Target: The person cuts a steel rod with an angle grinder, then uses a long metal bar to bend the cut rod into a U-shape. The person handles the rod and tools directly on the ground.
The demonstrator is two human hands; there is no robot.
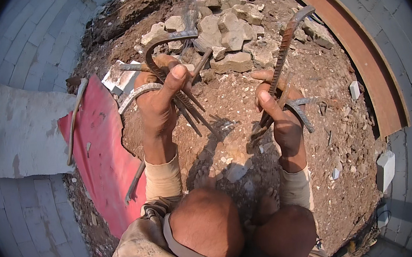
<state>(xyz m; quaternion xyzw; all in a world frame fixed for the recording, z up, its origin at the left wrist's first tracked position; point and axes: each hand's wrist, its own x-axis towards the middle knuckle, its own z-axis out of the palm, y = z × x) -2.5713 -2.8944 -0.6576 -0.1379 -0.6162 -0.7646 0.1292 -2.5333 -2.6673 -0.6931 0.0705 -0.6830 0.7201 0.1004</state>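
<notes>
Both hands are raised in front of me, each closed round bent steel bars. My left hand [156, 103] grips several ribbed rebar pieces [158, 67]; one curves over in a hook at the top, and straight ends point down to the right. My right hand [285, 119] holds a smaller bunch of rebar pieces [281, 54], the longest rising up and right to a bent tip. A curved end sticks out beside its wrist. The two bunches are apart from each other. Palms and parts of the fingers are hidden behind the bars.
A red sheet [100, 156] lies at the left with a loose bent bar [77, 120] on it. Broken stones [233, 31] are piled ahead on the dirt. Block walls [28, 220] stand on both sides, and a long brown board [353, 35] runs along the right. My bent knees [206, 225] are below.
</notes>
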